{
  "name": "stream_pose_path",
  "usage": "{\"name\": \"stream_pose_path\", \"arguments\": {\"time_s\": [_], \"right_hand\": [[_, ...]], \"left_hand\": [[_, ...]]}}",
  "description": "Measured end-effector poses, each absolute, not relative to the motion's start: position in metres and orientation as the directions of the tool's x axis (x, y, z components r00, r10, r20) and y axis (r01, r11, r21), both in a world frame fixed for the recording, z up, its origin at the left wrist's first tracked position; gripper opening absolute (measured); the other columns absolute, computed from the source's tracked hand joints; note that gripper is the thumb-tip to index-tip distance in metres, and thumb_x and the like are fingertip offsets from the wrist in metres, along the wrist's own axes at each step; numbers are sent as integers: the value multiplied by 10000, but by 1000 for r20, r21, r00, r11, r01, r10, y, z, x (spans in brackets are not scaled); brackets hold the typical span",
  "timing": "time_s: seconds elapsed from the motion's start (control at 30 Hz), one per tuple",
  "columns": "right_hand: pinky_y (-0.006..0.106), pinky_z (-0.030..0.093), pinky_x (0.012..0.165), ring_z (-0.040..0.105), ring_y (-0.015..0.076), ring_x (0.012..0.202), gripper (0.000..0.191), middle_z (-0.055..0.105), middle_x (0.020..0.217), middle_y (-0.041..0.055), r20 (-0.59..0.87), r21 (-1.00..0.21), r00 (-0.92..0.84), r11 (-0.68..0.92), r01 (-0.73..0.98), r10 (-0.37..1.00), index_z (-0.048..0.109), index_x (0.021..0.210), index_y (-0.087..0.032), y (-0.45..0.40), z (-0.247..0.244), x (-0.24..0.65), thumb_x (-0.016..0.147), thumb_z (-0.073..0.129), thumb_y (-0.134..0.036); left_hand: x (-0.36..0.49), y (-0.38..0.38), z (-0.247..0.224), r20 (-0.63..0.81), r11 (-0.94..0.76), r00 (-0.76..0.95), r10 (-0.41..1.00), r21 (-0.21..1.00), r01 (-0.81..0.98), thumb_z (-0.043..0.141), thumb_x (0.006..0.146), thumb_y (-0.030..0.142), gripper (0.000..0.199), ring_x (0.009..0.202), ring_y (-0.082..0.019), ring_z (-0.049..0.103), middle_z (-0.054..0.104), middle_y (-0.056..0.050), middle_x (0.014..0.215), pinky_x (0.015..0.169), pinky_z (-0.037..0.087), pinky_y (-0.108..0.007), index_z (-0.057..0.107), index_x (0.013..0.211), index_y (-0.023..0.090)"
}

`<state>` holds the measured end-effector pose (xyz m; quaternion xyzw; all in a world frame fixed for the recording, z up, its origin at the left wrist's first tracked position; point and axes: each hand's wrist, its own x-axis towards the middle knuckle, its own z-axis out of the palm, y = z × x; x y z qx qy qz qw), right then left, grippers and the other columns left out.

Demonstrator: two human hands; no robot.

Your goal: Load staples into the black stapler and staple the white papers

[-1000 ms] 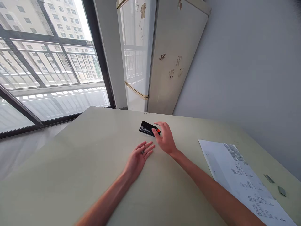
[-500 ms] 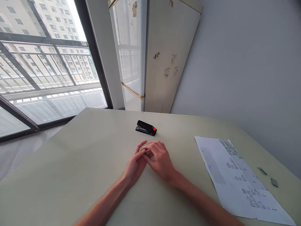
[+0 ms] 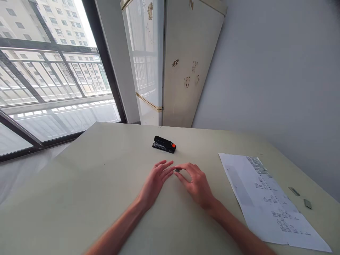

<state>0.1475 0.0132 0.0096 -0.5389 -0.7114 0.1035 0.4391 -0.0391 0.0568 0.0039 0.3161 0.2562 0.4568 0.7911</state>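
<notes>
Between the thumb and fingertips of my right hand (image 3: 196,184) is a small grey piece (image 3: 177,170) that looks like a short strip of staples. My left hand (image 3: 154,180) is open, fingers stretched out and its fingertips close beside the piece; whether they touch it I cannot tell. Just beyond both hands lies a black stapler (image 3: 164,144) with an orange-red patch at its right end. Its upper arm is raised a little from its base at the left end.
On the right of the pale table (image 3: 66,191) lies a printed paper sheet (image 3: 247,191). Farther right are two small grey strips (image 3: 294,191), apart from each other. A worn fridge (image 3: 186,71) stands behind the table, with a wall to the right and windows to the left.
My hands have come apart. The right hand has moved right with the grey strip of staples in its pinch, and my left fingers have straightened out.
</notes>
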Motion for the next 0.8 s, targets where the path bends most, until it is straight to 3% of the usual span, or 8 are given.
{"name": "stream_pose_path", "arguments": {"time_s": [0.2,0.37,0.57,0.8], "right_hand": [[419,600,898,764,260,1008,240,798,1088,44,526,-616,187,220,756,829,750,1093,-294,-24,15,218,1033,593,-466],[424,596,758,764,305,1045,350,803,1137,38,509,-575,439,-87,813,741,774,1079,-337,-67,11,295,949,617,-622],[504,556,720,759,344,1007,314,806,1126,74,453,-580,651,-354,734,609,775,992,-400,-110,0,374,855,648,-652],[571,496,776,743,381,994,272,813,1066,117,419,-613,782,-491,618,461,742,897,-406,-137,-22,445,766,662,-631]], "left_hand": [[-39,58,7,-160,395,418,894,722,-568,782,911,384,350,1365,-386,608,670,-179,1431,1213,391,-514,729,1164,147],[-40,59,7,-158,390,422,893,737,-551,776,910,404,359,1366,-387,607,675,-176,1425,1207,403,-510,749,1161,148],[-38,61,9,-163,385,417,894,754,-532,767,906,403,322,1352,-380,618,703,-161,1386,1203,411,-504,773,1110,154],[-37,63,11,-196,389,388,901,761,-519,756,901,382,283,1322,-376,639,734,-154,1327,1183,437,-507,780,1074,159]]}}
